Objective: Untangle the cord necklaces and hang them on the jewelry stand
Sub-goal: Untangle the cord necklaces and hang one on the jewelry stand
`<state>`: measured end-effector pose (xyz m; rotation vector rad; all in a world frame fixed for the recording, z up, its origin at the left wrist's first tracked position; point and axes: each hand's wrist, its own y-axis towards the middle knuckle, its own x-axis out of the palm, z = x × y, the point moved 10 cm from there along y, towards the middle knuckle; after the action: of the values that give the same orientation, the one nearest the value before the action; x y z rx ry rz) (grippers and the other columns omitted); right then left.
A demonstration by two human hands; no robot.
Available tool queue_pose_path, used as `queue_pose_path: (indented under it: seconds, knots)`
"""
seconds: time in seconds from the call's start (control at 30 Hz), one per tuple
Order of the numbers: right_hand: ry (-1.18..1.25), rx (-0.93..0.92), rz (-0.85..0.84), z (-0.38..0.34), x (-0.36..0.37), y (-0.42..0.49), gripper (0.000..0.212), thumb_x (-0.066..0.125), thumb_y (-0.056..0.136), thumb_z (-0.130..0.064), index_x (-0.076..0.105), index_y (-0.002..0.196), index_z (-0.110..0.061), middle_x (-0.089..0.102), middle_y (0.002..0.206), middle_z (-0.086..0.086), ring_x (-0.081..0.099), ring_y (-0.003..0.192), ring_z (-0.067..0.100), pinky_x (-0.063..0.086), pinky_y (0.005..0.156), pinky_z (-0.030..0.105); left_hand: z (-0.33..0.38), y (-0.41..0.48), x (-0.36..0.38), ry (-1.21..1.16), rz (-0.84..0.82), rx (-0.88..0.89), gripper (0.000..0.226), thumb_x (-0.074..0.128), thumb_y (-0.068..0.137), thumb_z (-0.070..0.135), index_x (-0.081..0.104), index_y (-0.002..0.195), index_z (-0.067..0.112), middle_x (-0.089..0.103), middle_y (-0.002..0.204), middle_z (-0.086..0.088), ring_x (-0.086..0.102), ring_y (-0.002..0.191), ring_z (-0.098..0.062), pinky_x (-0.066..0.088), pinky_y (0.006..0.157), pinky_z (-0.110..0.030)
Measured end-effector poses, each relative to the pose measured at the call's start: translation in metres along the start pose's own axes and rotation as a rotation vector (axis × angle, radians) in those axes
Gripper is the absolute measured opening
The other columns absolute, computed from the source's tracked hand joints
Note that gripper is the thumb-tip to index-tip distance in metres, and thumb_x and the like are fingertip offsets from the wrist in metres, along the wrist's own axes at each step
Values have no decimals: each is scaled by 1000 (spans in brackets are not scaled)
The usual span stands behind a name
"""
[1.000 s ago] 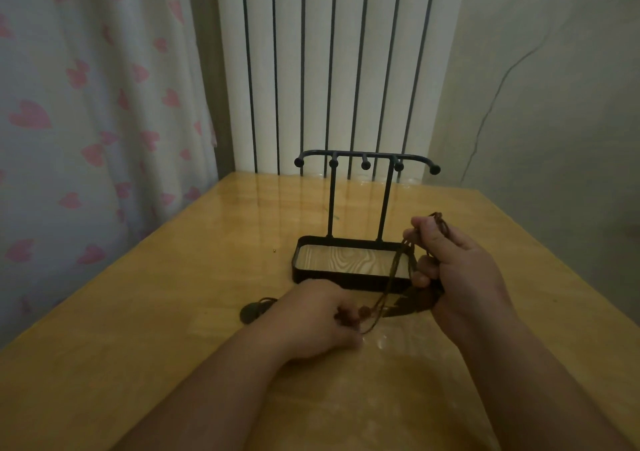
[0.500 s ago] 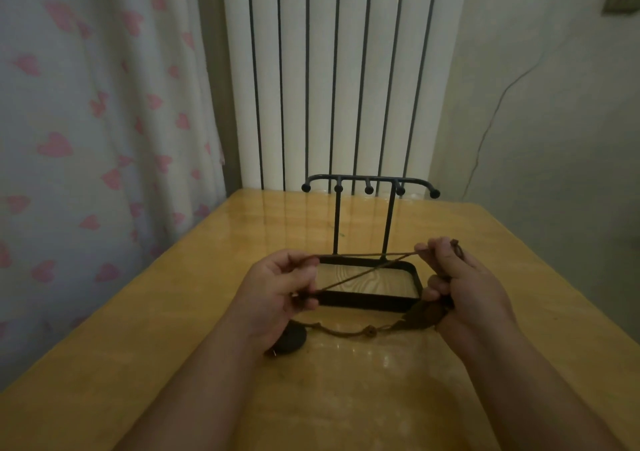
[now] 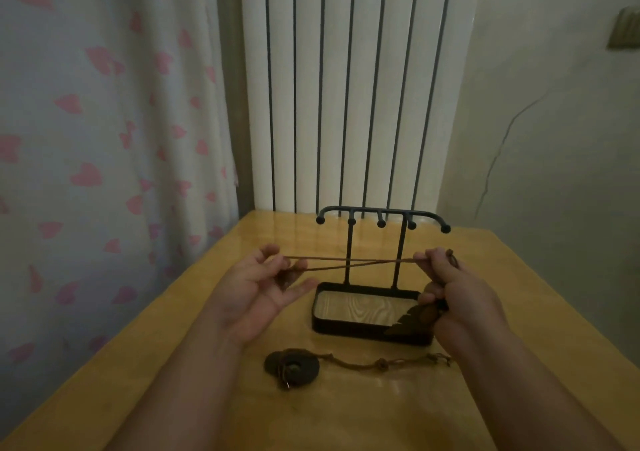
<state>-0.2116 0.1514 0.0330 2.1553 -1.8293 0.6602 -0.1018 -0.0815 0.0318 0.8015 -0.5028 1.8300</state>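
A black jewelry stand (image 3: 381, 213) with several knobbed hooks rises from a tray base (image 3: 372, 333) at the middle of the wooden table. In front of it a brown cord loop (image 3: 349, 263) is stretched taut between my hands, its two strands crossing. My left hand (image 3: 256, 288) has the cord hooked round its spread fingers. My right hand (image 3: 453, 288) pinches the other end and also grips a dark leaf-shaped pendant (image 3: 414, 319). A second necklace lies on the table nearer me, with a dark round pendant (image 3: 292, 364) and a knotted cord (image 3: 384, 363).
The wooden table (image 3: 346, 412) stands against a white ribbed radiator (image 3: 346, 87). A curtain with pink hearts (image 3: 104, 139) hangs along the left edge. A plain wall with a crack (image 3: 554, 139) is on the right.
My left hand rose from the table and pulled the cord out to the left, so the loop is now taut. The round-pendant necklace was left on the table. The view tilted down.
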Motion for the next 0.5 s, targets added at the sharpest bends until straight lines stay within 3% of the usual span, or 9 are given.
queue_pose_path:
  seconds: [0.1, 0.2, 0.5]
  knots:
    - [51, 8, -23, 2, 10, 1, 19, 61, 93, -29, 67, 99, -12, 73, 89, 2, 36, 51, 7, 36, 54, 23, 16, 12, 8, 13, -44, 94, 23, 43, 93, -5, 53, 99, 15, 55, 76, -7, 58, 64, -17, 57, 66, -38]
    - [99, -18, -15, -1, 15, 4, 18, 59, 94, -29, 67, 98, -14, 73, 90, 2, 37, 51, 7, 37, 54, 23, 28, 28, 11, 90, 14, 197, 32, 39, 93, -9, 59, 86, 16, 58, 77, -4, 49, 56, -13, 44, 59, -29]
    - [141, -117, 31, -18, 15, 20, 17, 58, 94, -29, 66, 101, -15, 73, 95, 2, 36, 50, 6, 36, 52, 22, 38, 59, 29, 425, 134, 336, 41, 45, 94, -9, 70, 91, 24, 67, 88, 3, 51, 69, -10, 37, 60, -27]
